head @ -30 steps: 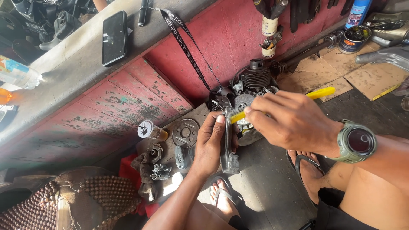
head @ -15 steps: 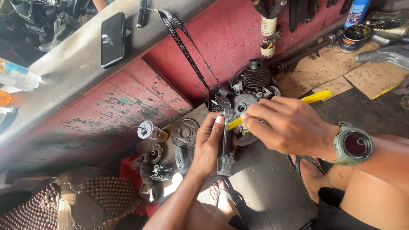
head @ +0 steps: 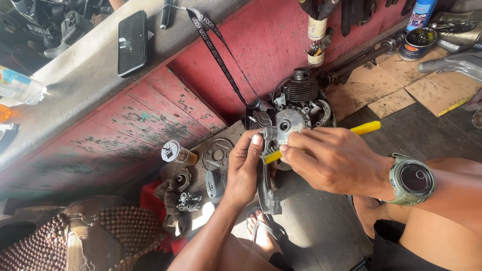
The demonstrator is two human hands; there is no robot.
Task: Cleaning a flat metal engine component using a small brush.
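Note:
My left hand point(head: 244, 169) grips a long dark grey metal engine part point(head: 266, 193) and holds it upright near the middle of the view. My right hand point(head: 334, 161), with a green watch on the wrist, holds a yellow-handled brush point(head: 365, 128) and presses its head against the top of that part. Just behind the hands sits a small black engine point(head: 299, 103) with a finned cylinder and a round metal hub.
A round metal disc point(head: 217, 154), a small capped bottle point(head: 173, 152), small engine parts point(head: 187, 200) and a rag lie on a board at left. A phone point(head: 132, 42) and a lanyard point(head: 216, 47) rest on the red wooden bench. Cardboard point(head: 401, 88) covers the floor at right. A woven seat point(head: 85, 236) is at lower left.
Both hands and the metal part have shifted slightly left and down in the view. The brush stays against the top of the part.

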